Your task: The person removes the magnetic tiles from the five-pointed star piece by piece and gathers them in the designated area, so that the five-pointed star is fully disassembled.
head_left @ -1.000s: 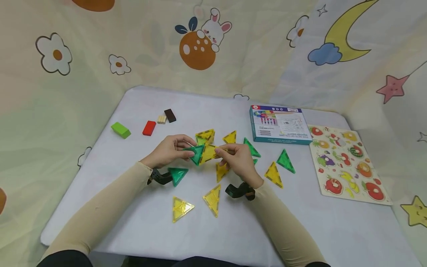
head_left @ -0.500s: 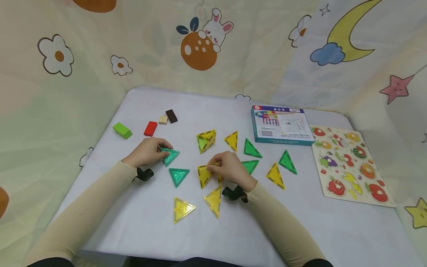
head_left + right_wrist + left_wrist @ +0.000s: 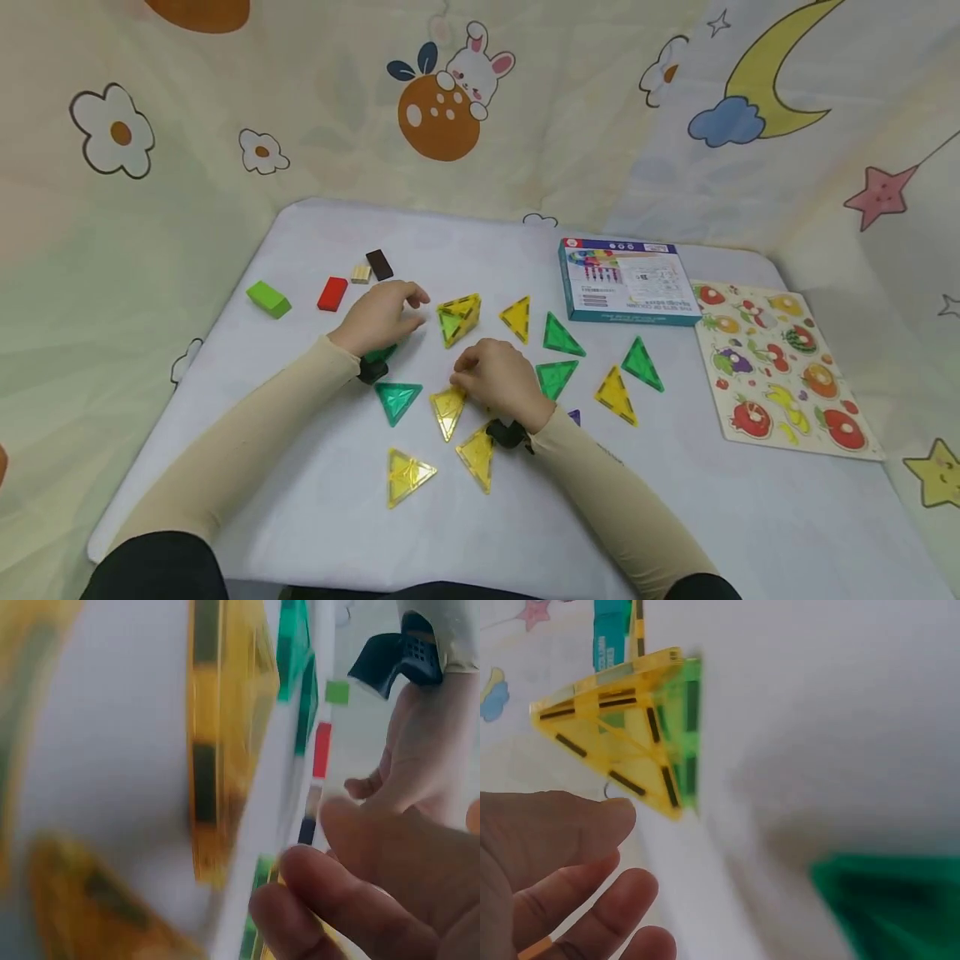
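Observation:
My left hand point(image 3: 381, 318) reaches over the table with nothing in its fingers, just left of a small yellow-and-green pyramid of magnetic tiles point(image 3: 459, 319). In the left wrist view its thumb and fingers stand apart beside that pyramid point(image 3: 622, 735). A green triangular tile point(image 3: 381, 353) is partly hidden under the left wrist, and another green triangle point(image 3: 397, 402) lies nearer me. Loosely bent and holding nothing, my right hand point(image 3: 504, 379) is over a yellow triangular tile point(image 3: 447, 414). More yellow triangles point(image 3: 477, 458) lie in front, one point(image 3: 408, 477) further left.
Green triangles point(image 3: 561, 335) and a yellow one point(image 3: 617, 396) lie to the right. Behind them are a teal box point(image 3: 630, 282) and a fruit puzzle board point(image 3: 787, 375). Green point(image 3: 268, 299), red point(image 3: 332, 294) and dark point(image 3: 379, 265) blocks sit at back left.
Both hands held joined tiles, then parted. The left hand laid its green tile down and moved right toward the pyramid; the right hand set its yellow tile down and released it.

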A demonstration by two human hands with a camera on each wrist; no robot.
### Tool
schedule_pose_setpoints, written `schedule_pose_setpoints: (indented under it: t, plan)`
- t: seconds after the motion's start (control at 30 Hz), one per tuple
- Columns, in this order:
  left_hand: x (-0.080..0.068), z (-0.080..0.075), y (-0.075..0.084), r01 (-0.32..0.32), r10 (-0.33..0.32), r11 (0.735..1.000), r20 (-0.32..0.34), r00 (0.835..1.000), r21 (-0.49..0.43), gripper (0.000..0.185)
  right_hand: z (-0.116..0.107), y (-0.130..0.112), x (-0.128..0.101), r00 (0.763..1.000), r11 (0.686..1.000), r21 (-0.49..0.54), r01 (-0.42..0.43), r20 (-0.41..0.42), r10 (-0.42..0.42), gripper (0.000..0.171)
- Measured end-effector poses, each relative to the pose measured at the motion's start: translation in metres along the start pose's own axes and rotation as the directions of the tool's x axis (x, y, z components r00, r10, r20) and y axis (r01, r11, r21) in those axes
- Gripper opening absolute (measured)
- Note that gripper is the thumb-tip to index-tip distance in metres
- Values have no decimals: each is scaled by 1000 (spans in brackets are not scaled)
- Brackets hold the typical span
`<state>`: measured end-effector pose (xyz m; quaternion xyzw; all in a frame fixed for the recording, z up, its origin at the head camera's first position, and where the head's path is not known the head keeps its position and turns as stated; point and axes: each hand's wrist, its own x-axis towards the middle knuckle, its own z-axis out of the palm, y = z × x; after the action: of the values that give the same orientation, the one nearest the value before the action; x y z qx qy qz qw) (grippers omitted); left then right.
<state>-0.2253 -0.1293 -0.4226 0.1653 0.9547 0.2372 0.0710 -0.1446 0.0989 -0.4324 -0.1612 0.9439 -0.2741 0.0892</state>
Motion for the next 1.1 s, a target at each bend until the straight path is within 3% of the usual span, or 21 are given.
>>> schedule_pose_setpoints:
  t: [0.13,0.27,0.4,0.57,0.83,1.1]
  plan:
    - [23,5,16,-48,47,998,22,999,42,42,-7,5,9,997,996,55,-66,-44,68,18]
    - [29,8,19,-40,38,999,64,997,30,32,-11,7,20,992,990,71,-120,-41,123,28]
    - [25,13,17,-28,28,1000,69,997,2,19,-14,6,28,986,987,61,-149,-68,153,33]
    - [15,21,16,8,-4,998,58,998,-65,17,-15,4,34,976,984,6,-177,-131,176,35]
    - [4,31,19,30,-26,994,42,999,-101,16,-15,1,42,970,977,-96,-192,-170,174,23]
    - [1,33,15,53,-47,991,51,998,-119,16,-23,16,39,971,984,62,-165,-166,173,21]
